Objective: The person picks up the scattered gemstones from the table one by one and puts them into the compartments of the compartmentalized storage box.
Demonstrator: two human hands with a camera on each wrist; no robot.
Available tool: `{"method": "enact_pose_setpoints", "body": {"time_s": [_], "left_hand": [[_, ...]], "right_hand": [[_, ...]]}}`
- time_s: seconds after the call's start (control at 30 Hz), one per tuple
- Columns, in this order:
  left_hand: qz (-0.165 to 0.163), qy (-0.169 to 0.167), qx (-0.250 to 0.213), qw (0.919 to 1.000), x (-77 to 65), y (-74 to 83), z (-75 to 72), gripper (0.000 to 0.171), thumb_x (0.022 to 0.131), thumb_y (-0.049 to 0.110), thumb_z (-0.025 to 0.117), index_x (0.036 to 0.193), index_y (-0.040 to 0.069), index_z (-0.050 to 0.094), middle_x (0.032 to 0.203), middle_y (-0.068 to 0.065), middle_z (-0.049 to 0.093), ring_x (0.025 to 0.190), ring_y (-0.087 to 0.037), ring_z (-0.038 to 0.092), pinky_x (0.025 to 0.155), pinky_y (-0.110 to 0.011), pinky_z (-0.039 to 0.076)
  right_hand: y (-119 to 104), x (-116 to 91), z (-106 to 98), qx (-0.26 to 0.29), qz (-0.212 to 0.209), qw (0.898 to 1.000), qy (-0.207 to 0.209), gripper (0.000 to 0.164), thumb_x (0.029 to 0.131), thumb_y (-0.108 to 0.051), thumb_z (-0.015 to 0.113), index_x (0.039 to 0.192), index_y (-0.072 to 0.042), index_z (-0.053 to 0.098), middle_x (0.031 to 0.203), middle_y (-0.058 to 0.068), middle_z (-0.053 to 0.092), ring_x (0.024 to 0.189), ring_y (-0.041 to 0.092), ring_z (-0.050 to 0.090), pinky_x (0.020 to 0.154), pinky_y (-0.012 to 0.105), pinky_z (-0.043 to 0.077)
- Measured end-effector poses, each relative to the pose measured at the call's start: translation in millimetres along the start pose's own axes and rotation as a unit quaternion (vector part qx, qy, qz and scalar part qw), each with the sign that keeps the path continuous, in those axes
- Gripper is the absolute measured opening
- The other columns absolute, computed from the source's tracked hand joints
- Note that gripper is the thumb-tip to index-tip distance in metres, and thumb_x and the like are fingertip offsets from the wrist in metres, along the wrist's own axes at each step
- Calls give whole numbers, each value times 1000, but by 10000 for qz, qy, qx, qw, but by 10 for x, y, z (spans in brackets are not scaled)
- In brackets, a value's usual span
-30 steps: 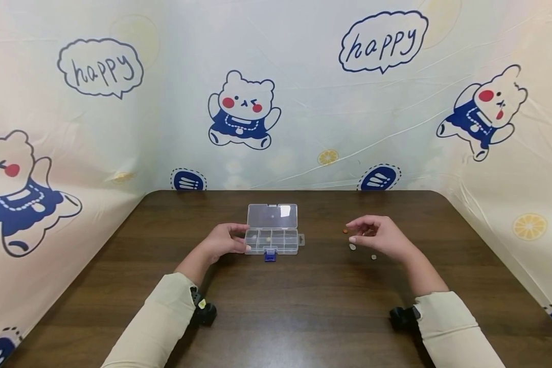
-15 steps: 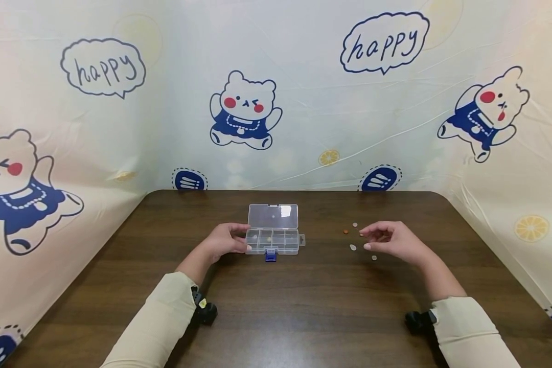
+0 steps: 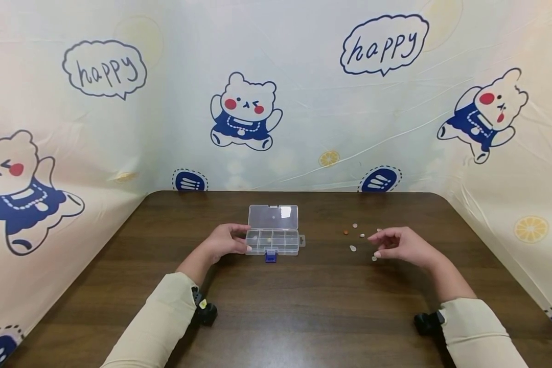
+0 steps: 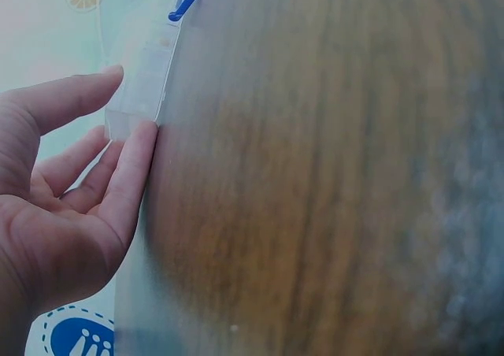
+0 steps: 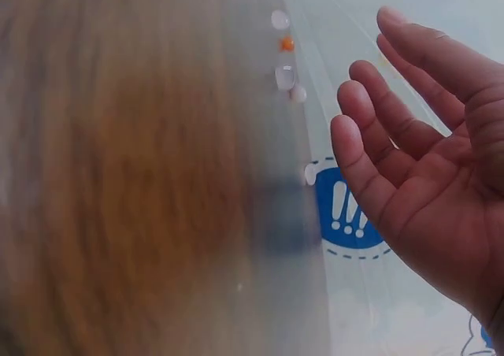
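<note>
A clear plastic compartment box [image 3: 285,235] stands on the table with its lid [image 3: 272,217] raised at the back and a blue latch [image 3: 270,257] in front. My left hand [image 3: 223,240] grips its left end, thumb by the front corner, another finger by the rear one. Two tiny pale pieces lie inside the left compartments. To the right, my right hand [image 3: 402,248] hovers among small pebble-like pieces, holding nothing, fingers relaxed in the right wrist view. Nearby lie an orange piece [image 3: 346,232] and several whitish ones, including an oval one [image 3: 352,248]; one by the thumb [image 3: 374,258] is partly covered.
The dark wooden table [image 3: 276,306] reaches back to a patterned cloth backdrop [image 3: 303,112], which also rises along both sides. A hanging tab [image 3: 302,240] sticks out from the box's right end.
My right hand has drawn back to the right and slightly nearer, uncovering several small pieces on the table. The left hand and the box stay in place.
</note>
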State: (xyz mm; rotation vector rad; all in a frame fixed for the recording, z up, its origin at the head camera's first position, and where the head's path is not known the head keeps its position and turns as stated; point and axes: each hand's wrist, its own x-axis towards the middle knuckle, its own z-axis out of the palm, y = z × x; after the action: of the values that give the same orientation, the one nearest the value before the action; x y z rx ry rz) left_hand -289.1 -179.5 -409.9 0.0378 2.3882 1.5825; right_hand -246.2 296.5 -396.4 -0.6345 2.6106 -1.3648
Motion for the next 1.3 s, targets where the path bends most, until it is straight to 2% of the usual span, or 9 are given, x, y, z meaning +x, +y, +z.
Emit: {"method": "enact_pose_setpoints", "body": {"time_s": [0.4, 0.77, 1.13, 1.3], "left_hand": [[39, -71, -13, 10000, 11, -6, -5, 63, 76, -4, 78, 134, 5, 57, 120, -17, 61, 93, -25, 65, 79, -34, 57], [2, -55, -33, 10000, 19, -9, -6, 63, 75, -5, 79, 134, 5, 58, 120, -17, 61, 94, -25, 65, 79, -34, 57], [58, -71, -18, 10000, 25, -21, -4, 63, 76, -4, 79, 134, 4, 57, 119, -18, 61, 93, -25, 65, 80, -34, 57], [37, -66, -7, 10000, 16, -13, -8, 63, 76, -4, 79, 134, 4, 57, 120, -18, 61, 93, -25, 64, 80, -34, 57]], "right_hand": [[146, 13, -65, 140, 246, 9986, -440, 40, 79, -11, 81, 113, 6, 67, 107, 19, 67, 83, 16, 62, 72, 25, 54], [175, 78, -72, -88, 483, 9960, -750, 31, 78, -10, 81, 103, 4, 70, 94, 12, 69, 80, 15, 60, 69, 24, 52], [205, 145, -44, -150, 428, 9950, -888, 26, 76, -5, 82, 98, 3, 72, 81, 8, 68, 68, 10, 55, 60, 23, 48], [204, 163, -40, -394, 357, 9937, -988, 25, 76, -6, 82, 97, 2, 73, 78, 6, 66, 65, 10, 54, 57, 23, 47]]}}
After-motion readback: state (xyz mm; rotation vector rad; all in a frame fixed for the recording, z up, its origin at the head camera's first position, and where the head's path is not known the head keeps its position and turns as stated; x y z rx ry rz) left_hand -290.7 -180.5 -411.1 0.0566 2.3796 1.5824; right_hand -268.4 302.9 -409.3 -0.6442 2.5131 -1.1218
